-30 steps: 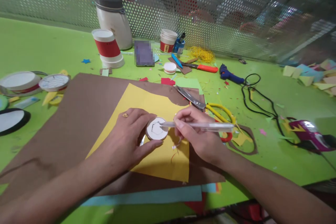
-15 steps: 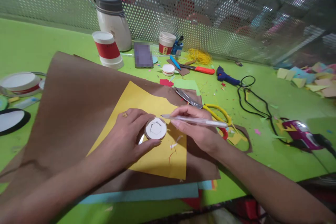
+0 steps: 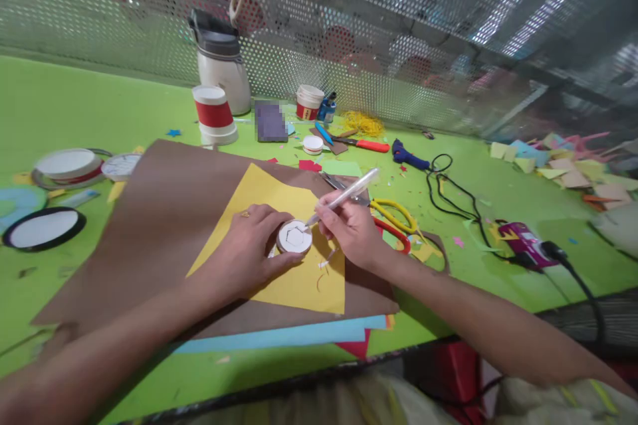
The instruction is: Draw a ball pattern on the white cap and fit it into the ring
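Between its thumb and fingers, my left hand (image 3: 252, 239) grips a small white disc (image 3: 294, 237) with a hexagon drawn on its top. My right hand (image 3: 346, 226) pinches a clear pen (image 3: 349, 191), tilted up to the right, its tip at the upper right of the disc's face. Under both hands lies a yellow paper sheet (image 3: 319, 292), with a few thin scraps on it. Brown paper (image 3: 174, 212) is spread beneath the yellow sheet. Scissors with yellow and red handles (image 3: 393, 212) rest just past my right hand.
Behind stand a white kettle (image 3: 224, 66), a red-and-white paper cup (image 3: 214, 113) and a small tub (image 3: 309, 103). A blue glue gun (image 3: 409, 155) trails a black cord to a purple power socket (image 3: 521, 244). Paper scraps (image 3: 563, 166) pile at the right; a black-rimmed disc (image 3: 44, 229) lies left.
The pen has swung from nearly level to a steep tilt, its tip now on the disc's face. The view has shifted slightly; my left hand keeps its grip on the disc.
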`<act>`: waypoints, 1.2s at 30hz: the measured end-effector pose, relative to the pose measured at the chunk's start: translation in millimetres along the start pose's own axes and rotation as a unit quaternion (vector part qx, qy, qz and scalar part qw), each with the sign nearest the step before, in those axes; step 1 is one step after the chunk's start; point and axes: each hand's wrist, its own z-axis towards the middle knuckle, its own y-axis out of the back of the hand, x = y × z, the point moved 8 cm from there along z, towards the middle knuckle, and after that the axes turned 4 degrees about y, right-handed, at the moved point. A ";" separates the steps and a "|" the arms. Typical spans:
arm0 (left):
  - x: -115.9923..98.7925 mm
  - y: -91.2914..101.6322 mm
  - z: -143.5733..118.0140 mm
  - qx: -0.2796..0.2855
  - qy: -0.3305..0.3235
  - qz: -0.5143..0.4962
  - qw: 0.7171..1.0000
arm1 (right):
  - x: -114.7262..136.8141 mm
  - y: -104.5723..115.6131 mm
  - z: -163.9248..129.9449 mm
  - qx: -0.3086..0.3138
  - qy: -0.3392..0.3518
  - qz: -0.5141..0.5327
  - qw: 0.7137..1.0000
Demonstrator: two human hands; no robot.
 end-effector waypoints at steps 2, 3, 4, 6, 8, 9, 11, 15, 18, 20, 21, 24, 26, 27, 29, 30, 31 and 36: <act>-0.4 1.0 -0.5 -0.004 0.000 -0.004 1.000 | 1.6 0.0 1.8 0.004 0.004 0.001 1.000; -0.4 1.5 -0.7 -0.007 -0.001 -0.005 1.000 | 1.6 -0.9 2.6 0.006 0.002 0.006 1.000; -0.6 2.0 -0.7 -0.008 -0.002 -0.005 1.000 | 1.1 -2.4 3.3 0.009 0.000 0.012 1.000; -1.2 2.5 -0.3 -0.007 -0.008 -0.001 1.000 | -1.0 -6.6 4.8 0.016 -0.002 0.018 1.000; -2.0 2.8 0.2 -0.005 -0.013 0.005 1.000 | -4.0 -10.1 6.5 0.017 -0.004 0.020 1.000; -2.3 3.1 0.5 -0.005 -0.015 0.008 1.000 | -5.4 -11.1 7.4 0.015 -0.006 0.021 1.000; -2.6 3.5 0.6 -0.007 -0.014 0.011 1.000 | -7.8 -11.5 9.3 0.009 -0.011 0.028 1.000; -3.2 2.4 -0.7 0.001 -0.007 0.012 1.000 | -9.4 -10.3 11.4 0.008 -0.009 0.034 0.999; -1.8 1.1 -1.8 0.012 0.001 0.006 1.000 | -8.5 -11.3 11.4 0.024 0.014 0.021 0.999; -1.3 0.9 -2.3 0.014 -0.001 0.005 1.000 | -9.4 -12.0 11.1 0.032 0.021 0.008 0.999; -1.4 1.0 -2.5 0.012 -0.004 0.005 1.000 | -10.3 -12.0 11.0 0.032 0.018 0.004 0.999; -1.1 1.7 -2.7 0.005 -0.010 0.000 1.000 | -11.0 -12.1 11.1 0.033 0.011 -0.001 0.999; -0.1 1.5 -2.6 0.005 -0.005 -0.004 1.000 | -10.0 -12.8 11.3 0.037 0.011 -0.006 0.999; 0.3 1.3 -2.4 0.006 -0.003 -0.005 1.000 | -9.7 -13.3 11.4 0.040 0.011 -0.010 0.999; 0.4 0.8 -2.2 0.009 0.000 -0.004 1.000 | -9.7 -13.4 11.6 0.039 0.012 -0.015 0.999; 0.1 0.9 -2.1 0.009 0.000 -0.005 1.000 | -9.9 -13.1 11.7 0.036 0.014 -0.016 0.999; -0.2 1.0 -2.0 0.008 -0.001 -0.005 1.000 | -10.3 -12.8 11.8 0.032 0.017 -0.014 0.999; -0.5 0.5 -1.9 0.008 0.004 -0.002 1.000 | -11.6 -12.6 12.1 0.031 0.027 -0.014 0.999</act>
